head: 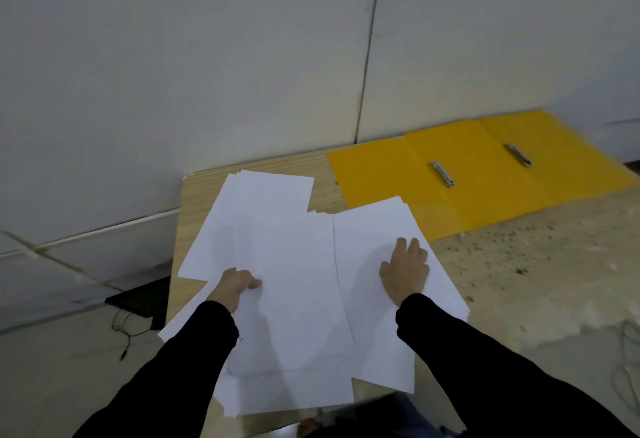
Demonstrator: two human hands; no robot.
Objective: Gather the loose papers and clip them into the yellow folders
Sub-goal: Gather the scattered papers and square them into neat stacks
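Several loose white papers [277, 254] lie spread and overlapping over the near left of a wooden table [519, 257]. My left hand [235, 287] pinches the left edge of a middle sheet, thumb on top. My right hand [405, 269] lies flat with straight fingers on the right stack of sheets [377, 229]. Two yellow folders lie open side by side at the back right: the near one [391, 170] with its metal clip [442, 174], the far one [561, 160] with its clip [518, 154]. The papers' corner overlaps the near folder's front edge.
A grey wall [207, 56] rises right behind the table. Left of the table, lower down, a black device [138, 300] with a thin cable [128, 333] lies on the floor. The table's left edge runs under the papers, some overhanging it.
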